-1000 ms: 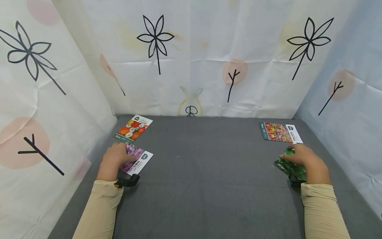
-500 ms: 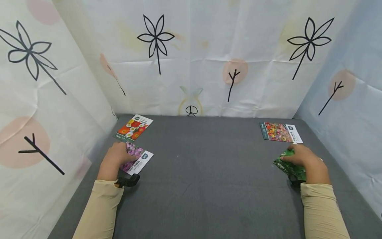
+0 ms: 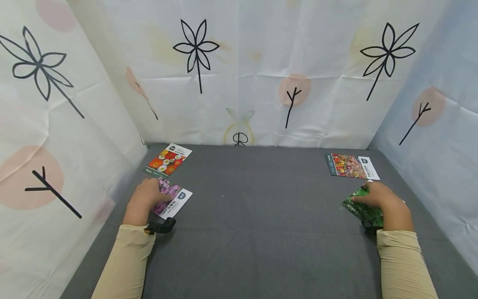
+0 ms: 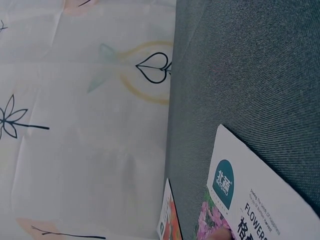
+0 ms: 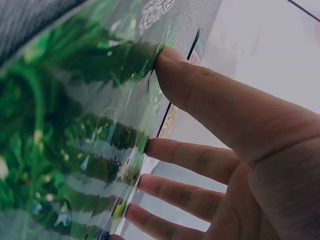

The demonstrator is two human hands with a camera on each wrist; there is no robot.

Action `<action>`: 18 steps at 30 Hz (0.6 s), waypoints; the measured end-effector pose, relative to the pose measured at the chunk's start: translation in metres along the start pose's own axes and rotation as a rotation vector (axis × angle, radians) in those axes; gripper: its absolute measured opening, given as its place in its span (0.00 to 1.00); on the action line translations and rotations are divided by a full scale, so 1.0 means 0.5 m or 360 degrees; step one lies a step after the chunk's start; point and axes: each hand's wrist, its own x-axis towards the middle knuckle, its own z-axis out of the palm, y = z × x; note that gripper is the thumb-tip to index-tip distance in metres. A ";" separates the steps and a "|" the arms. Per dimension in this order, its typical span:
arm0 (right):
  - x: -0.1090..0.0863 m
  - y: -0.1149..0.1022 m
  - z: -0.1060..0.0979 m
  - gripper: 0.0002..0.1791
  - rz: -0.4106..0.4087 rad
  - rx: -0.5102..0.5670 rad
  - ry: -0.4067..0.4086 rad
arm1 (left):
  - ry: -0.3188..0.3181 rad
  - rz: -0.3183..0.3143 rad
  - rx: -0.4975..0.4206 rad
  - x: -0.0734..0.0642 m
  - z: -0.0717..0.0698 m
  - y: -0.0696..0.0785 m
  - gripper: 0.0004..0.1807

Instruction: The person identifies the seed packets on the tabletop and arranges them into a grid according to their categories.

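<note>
In the head view my left hand [image 3: 145, 196] rests on a seed packet with purple flowers [image 3: 178, 203], its thumb across the picture. The left wrist view shows the white end of this packet [image 4: 255, 190] and a fingertip [image 4: 220, 234] at the lower edge. On the right, my right hand [image 3: 381, 198] lies over a green leafy seed packet [image 3: 367, 214]. Seen from the right wrist, the thumb [image 5: 205, 87] and spread, fairly straight fingers touch the glossy face of the green packet [image 5: 60, 130] with their tips. My left fingers are mostly hidden behind the hand.
Beyond my left hand lies a seed packet with orange and white flowers [image 3: 167, 161]. A packet of mixed small flowers [image 3: 349, 165] lies beyond my right hand. Grey cloth covers the table [image 3: 254, 224]; a patterned white curtain [image 3: 239, 95] encloses its back and sides.
</note>
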 end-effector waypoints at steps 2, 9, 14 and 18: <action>-0.002 -0.002 -0.001 0.48 0.0002 0.0002 0.0004 | 0.0001 0.0002 0.0005 0.002 0.001 -0.002 0.39; -0.004 -0.006 -0.002 0.47 0.0015 0.0016 0.0002 | 0.0001 0.0006 -0.0008 0.000 -0.001 0.000 0.39; -0.004 -0.008 -0.004 0.47 0.0018 0.0002 -0.0006 | 0.0007 0.0015 -0.0003 -0.002 -0.002 0.002 0.39; -0.002 -0.007 -0.004 0.48 0.0017 -0.0015 -0.0012 | 0.0002 0.0015 0.0001 -0.003 -0.003 0.002 0.38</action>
